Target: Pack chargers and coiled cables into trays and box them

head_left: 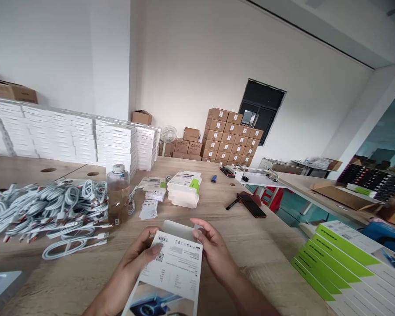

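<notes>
A white printed cardboard box (176, 267) with a phone picture and a barcode is in front of me, its end flap (177, 229) standing open at the far end. My left hand (136, 259) grips the box's left edge, thumb on the printed face. At the far right corner, my right hand (217, 252) pinches the side of the opening between thumb and fingers. Beyond the hands lie a stack of flattened white and green cartons (184, 188) and some small printed cards (149, 210). What is inside the box cannot be seen.
Left are a heap of white cables (59, 206), a liquid-filled bottle (117, 197) and stacked white boxes (118, 142). A phone (252, 205) and black pen-like object (232, 204) lie right of centre. White-and-green boxes (345, 263) are piled at the near right.
</notes>
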Motion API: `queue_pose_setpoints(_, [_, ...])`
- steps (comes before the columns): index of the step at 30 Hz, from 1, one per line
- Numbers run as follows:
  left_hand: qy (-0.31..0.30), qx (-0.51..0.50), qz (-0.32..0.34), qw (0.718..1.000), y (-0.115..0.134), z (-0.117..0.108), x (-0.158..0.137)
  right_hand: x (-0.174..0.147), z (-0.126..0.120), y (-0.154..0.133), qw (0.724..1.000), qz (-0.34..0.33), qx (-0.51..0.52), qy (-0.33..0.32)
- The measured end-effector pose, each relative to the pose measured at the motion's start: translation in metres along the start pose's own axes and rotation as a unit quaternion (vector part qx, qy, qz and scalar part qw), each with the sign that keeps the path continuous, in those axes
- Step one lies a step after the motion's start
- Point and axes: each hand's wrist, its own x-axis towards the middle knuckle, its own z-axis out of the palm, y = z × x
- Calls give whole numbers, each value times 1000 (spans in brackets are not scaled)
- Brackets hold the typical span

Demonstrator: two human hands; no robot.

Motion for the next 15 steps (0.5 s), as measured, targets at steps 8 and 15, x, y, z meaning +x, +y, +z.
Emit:
queue_pose_setpoints(8, [-39, 59, -1, 998, -13, -7, 6, 2, -6, -4, 990, -88, -103, -29])
queue_pose_setpoints(15, [-119, 142, 4, 983, 5, 3, -4, 3, -9, 1, 982, 132, 116, -66])
